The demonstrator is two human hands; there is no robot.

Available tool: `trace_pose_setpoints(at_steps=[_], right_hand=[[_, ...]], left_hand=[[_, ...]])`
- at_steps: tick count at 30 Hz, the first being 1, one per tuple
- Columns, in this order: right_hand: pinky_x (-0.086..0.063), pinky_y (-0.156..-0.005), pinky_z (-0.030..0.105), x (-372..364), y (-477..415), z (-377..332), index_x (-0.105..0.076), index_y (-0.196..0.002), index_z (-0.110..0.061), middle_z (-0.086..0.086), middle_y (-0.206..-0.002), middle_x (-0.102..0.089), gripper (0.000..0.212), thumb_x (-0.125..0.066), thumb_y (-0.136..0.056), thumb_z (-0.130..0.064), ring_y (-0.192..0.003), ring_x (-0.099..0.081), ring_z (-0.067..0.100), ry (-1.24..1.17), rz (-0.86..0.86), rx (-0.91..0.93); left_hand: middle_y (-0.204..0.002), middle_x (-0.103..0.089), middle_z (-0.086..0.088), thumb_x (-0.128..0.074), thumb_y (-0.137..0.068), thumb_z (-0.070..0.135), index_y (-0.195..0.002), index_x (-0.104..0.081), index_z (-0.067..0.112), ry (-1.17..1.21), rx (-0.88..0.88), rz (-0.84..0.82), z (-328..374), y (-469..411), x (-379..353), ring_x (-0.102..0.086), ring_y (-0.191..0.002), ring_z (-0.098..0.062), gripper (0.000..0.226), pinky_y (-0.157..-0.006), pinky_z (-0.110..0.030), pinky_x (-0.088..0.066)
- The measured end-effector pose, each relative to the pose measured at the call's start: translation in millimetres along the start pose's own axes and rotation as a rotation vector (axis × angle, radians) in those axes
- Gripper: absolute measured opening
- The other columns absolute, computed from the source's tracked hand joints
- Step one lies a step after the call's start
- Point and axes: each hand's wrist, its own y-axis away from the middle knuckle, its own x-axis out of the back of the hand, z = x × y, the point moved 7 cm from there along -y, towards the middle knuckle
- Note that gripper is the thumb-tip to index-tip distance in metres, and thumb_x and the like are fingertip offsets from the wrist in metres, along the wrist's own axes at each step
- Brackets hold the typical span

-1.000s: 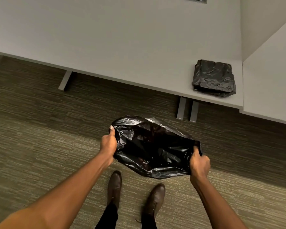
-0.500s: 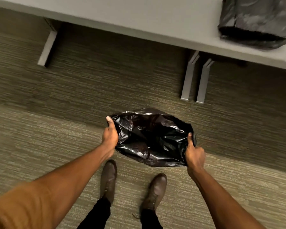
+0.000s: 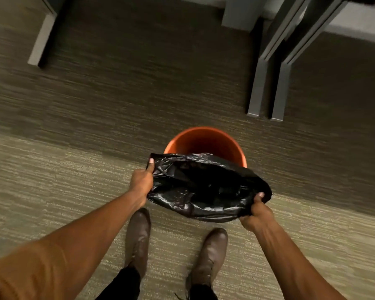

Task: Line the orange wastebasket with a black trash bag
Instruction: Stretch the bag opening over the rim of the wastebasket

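Observation:
A black trash bag [image 3: 204, 187] is stretched open between my two hands, its mouth facing up. My left hand [image 3: 141, 181] grips the bag's left rim, thumb on top. My right hand [image 3: 257, 213] grips the right rim. The orange wastebasket [image 3: 206, 139] stands on the carpet just beyond the bag; its far rim and inner wall show, while the bag covers its near half.
Grey desk legs [image 3: 266, 83] stand on the carpet behind the wastebasket, and another leg [image 3: 41, 44] is at the far left. My two brown shoes [image 3: 139, 237] are planted just below the bag. The floor is striped carpet.
The view has tilted down, so the desk top and the folded bags on it have left the frame. The orange wastebasket has come into view beyond the bag. Both hands still hold the bag open.

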Motion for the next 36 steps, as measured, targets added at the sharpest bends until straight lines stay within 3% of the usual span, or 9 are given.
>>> trace_pose_setpoints(at_steps=[3,7,12,14,18,23,28,32,36], right_hand=[[-0.065,-0.063,0.046,-10.8,-4.6,-4.5,-0.063,-0.133,-0.014,0.012,-0.117,-0.074,0.026,-0.061,-0.11,-0.026,-0.093,-0.072,0.032,0.063,-0.044,0.058],[-0.057,-0.077,0.041,6.9,-20.3,-21.5,-0.068,-0.106,-0.003,0.015,-0.103,-0.073,0.028,-0.065,-0.105,-0.03,-0.084,-0.07,0.032,0.38,0.139,0.324],[-0.052,-0.068,0.037,29.3,-42.0,-13.2,-0.065,-0.084,-0.002,0.014,-0.084,-0.07,0.045,-0.066,-0.103,-0.042,-0.073,-0.065,0.028,0.525,0.188,0.382],[-0.051,-0.066,0.037,31.3,-48.2,-7.1,-0.065,-0.081,-0.002,0.015,-0.086,-0.07,0.046,-0.064,-0.105,-0.041,-0.074,-0.065,0.028,0.569,0.197,0.402],[-0.058,-0.089,0.051,32.5,-56.6,8.5,-0.066,-0.084,-0.003,0.02,-0.097,-0.072,0.047,-0.062,-0.106,-0.044,-0.092,-0.069,0.036,0.623,0.19,0.361],[-0.05,-0.08,0.043,37.5,-58.0,13.3,-0.064,-0.086,-0.002,0.022,-0.105,-0.071,0.05,-0.053,-0.109,-0.045,-0.08,-0.063,0.031,0.68,0.235,0.363],[-0.054,-0.092,0.047,39.9,-62.4,24.1,-0.067,-0.109,0.003,0.024,-0.113,-0.068,0.067,-0.043,-0.109,-0.059,-0.102,-0.066,0.042,0.799,0.239,0.337],[-0.05,-0.099,0.05,45.8,-62.2,22.2,-0.066,-0.125,0.01,0.032,-0.129,-0.068,0.064,-0.044,-0.112,-0.048,-0.107,-0.063,0.045,0.718,0.286,0.394],[-0.046,-0.093,0.042,38.8,-66.0,10.9,-0.058,-0.139,0.01,0.028,-0.136,-0.064,0.052,-0.046,-0.114,-0.034,-0.116,-0.063,0.045,0.573,0.267,0.414]], left_hand=[[-0.098,-0.084,-0.012,-0.056,-0.104,0.066,-0.103,-0.078,-0.001,0.153,0.033,-0.002,-7.2,-11.3,-5.8,-0.08,-0.092,-0.031,0.07,-0.082,-0.042,-0.066],[-0.081,-0.086,-0.008,-0.067,-0.099,0.064,-0.098,-0.076,0.009,0.403,0.097,-0.01,-10.2,-24.2,-10.8,-0.084,-0.066,-0.025,0.055,-0.053,-0.038,-0.067],[-0.095,-0.087,-0.017,-0.075,-0.093,0.063,-0.094,-0.079,0.009,0.385,0.104,-0.096,-17.3,-34.9,-14.7,-0.085,-0.085,-0.036,0.054,-0.085,-0.056,-0.069],[-0.096,-0.086,-0.016,-0.071,-0.096,0.065,-0.094,-0.079,0.008,0.321,0.079,-0.043,-21.6,-38.2,-12.5,-0.084,-0.094,-0.038,0.058,-0.089,-0.055,-0.068],[-0.092,-0.073,-0.013,-0.056,-0.105,0.067,-0.085,-0.069,0.008,0.166,0.043,0.115,-38.2,-46.2,-2.4,-0.072,-0.09,-0.031,0.063,-0.086,-0.047,-0.062],[-0.069,-0.056,-0.01,-0.042,-0.11,0.066,-0.065,-0.051,0.012,-0.026,-0.01,0.193,-47.3,-46.7,9.2,-0.053,-0.066,-0.024,0.071,-0.066,-0.037,-0.039],[-0.068,-0.062,-0.011,-0.026,-0.112,0.067,-0.072,-0.061,0.005,-0.272,-0.051,0.162,-50.4,-42.3,3.9,-0.057,-0.063,-0.026,0.082,-0.059,-0.036,-0.038],[-0.071,-0.06,-0.014,-0.028,-0.11,0.07,-0.075,-0.06,0.006,-0.204,-0.067,0.15,-51.8,-44.8,1.8,-0.055,-0.066,-0.025,0.08,-0.059,-0.036,-0.036],[-0.075,-0.063,-0.014,-0.035,-0.107,0.073,-0.077,-0.063,0.006,-0.15,-0.059,0.125,-41.7,-57.2,-5.2,-0.059,-0.071,-0.027,0.079,-0.063,-0.037,-0.04]])
